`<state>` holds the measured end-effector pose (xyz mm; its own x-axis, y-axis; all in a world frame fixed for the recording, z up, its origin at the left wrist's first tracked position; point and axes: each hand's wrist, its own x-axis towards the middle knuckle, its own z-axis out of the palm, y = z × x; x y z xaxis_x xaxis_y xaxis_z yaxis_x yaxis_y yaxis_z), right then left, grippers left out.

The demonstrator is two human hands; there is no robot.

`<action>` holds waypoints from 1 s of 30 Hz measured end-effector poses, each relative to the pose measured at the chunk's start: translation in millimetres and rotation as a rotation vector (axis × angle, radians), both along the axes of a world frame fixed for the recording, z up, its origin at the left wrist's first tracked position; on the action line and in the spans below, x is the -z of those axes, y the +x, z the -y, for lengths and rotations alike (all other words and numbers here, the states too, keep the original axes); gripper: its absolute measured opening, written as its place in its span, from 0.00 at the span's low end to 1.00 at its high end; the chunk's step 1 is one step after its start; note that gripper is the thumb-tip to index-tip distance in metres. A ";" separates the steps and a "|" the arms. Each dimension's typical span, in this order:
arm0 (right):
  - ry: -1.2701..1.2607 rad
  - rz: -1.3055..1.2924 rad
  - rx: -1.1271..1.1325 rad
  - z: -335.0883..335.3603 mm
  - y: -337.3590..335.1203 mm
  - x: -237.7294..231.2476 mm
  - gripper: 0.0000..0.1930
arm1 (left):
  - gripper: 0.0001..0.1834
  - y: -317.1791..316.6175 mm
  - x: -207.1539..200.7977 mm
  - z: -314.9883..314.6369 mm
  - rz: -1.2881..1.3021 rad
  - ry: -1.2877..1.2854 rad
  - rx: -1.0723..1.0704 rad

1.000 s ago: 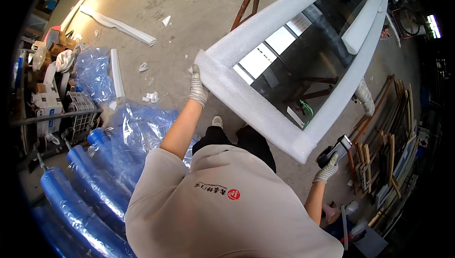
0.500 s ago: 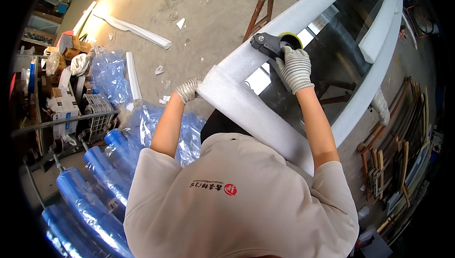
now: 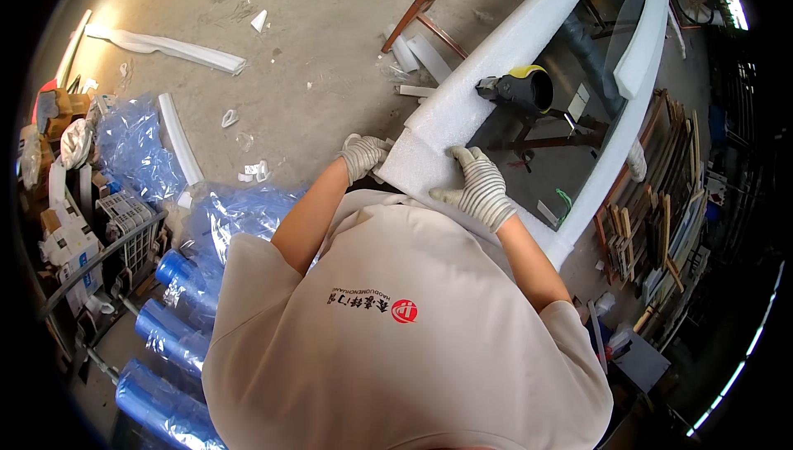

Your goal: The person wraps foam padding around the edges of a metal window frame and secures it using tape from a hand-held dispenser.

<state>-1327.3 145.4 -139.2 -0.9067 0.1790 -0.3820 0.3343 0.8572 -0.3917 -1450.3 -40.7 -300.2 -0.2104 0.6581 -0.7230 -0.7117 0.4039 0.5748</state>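
Note:
A large glass panel [image 3: 541, 157] in a frame lies slantwise in front of me, its edges covered in white foam wrap [image 3: 487, 70]. At its near left corner my left hand [image 3: 364, 157], in a striped glove, is closed around the outer edge of the foam. My right hand [image 3: 481, 189], gloved likewise, lies on the near foam-covered edge with thumb and fingers apart. Farther along, a black tape dispenser [image 3: 520, 89] with a yellow rim rests on the long foam-covered edge and overhangs the glass. Neither hand touches it.
Reddish metal stands [image 3: 425, 0] show around and beneath the panel. Blue film rolls [image 3: 169, 330] and crumpled blue film [image 3: 239, 219] lie at left, beside a cluttered rack [image 3: 132, 235]. Foam strips [image 3: 169, 49] litter the floor. Wooden strips [image 3: 661, 219] are stacked at right.
My right hand has let go of the tape dispenser, left it on the panel, and come back to the near foam-covered edge. My left hand stays at the corner. The view has shifted.

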 end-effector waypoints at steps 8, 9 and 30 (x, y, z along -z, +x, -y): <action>-0.038 -0.228 -0.185 35.8 -2.3 -10.8 0.15 | 0.13 -40.7 58.0 -69.3 -0.140 0.199 0.203; 0.000 -0.265 -0.108 31.2 -4.4 -15.2 0.13 | 0.13 -42.6 54.3 -71.5 -0.011 0.248 0.111; 0.183 -0.760 0.242 -98.9 -25.0 -2.0 0.28 | 0.34 11.3 -55.7 -66.0 -0.522 0.140 -0.322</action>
<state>-1352.3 244.3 -137.2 -0.8347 0.4028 0.3755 0.2178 0.8678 -0.4467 -1439.0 25.4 -244.5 -0.7158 0.5838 -0.3832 -0.3965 0.1120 0.9112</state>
